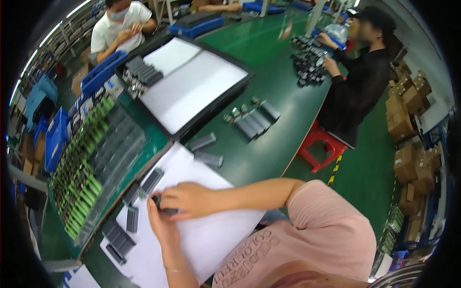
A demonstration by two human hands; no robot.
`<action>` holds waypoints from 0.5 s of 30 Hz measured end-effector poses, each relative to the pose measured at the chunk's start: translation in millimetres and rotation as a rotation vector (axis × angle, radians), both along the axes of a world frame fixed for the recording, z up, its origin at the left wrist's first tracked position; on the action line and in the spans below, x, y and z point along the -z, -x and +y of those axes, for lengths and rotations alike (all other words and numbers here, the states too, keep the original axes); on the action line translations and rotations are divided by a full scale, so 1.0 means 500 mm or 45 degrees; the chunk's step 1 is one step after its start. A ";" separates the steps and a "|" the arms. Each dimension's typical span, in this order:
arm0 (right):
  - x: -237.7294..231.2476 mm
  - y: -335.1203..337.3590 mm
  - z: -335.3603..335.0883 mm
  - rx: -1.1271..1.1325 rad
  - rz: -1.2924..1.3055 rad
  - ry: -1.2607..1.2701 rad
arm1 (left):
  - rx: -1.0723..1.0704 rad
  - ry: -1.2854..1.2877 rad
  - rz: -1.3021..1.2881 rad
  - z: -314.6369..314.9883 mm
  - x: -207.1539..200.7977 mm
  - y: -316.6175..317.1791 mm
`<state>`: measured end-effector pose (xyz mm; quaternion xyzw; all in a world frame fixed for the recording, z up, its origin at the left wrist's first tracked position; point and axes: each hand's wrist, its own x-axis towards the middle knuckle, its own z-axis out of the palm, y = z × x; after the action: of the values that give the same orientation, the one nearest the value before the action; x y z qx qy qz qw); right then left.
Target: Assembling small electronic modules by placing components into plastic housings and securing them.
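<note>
Dark casing (170,211) sits over the white sheet (211,240), pinched in the right hand (189,200), fingers nearly closed; the left hand (162,228) cups close, probably so 1 hand steadies it, its grip hidden. Similar casings (132,219) lie alongside, likely for easy reach.

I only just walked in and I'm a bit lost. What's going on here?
The person's left hand and right hand are together around a dark grey piece over a white sheet; the fingers partly hide it. More grey pieces lie along the sheet's left side. Beyond that, rows of green cylindrical parts stand on the left. A co-worker in black has hands at a pile of dark parts across the green table.
</note>
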<state>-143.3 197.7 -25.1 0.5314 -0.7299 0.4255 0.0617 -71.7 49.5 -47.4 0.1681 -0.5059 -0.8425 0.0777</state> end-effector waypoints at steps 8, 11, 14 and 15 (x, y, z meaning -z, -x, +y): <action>-0.061 0.037 0.094 0.505 0.127 -0.058 | 0.471 0.039 0.321 0.044 -0.029 0.006; -0.070 0.082 0.190 0.833 0.322 -0.174 | 0.449 1.001 0.186 0.060 -0.071 0.003; -0.046 0.101 0.276 1.195 0.348 -0.437 | 0.368 1.288 0.197 0.066 -0.057 0.006; -0.040 0.101 0.296 1.243 0.359 -0.498 | 0.368 1.341 0.227 0.069 -0.059 0.006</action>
<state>-193.8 345.9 -5.3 0.1842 -0.9420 0.1283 0.2496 -74.5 83.8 -18.1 -0.0366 -0.8683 -0.4886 0.0776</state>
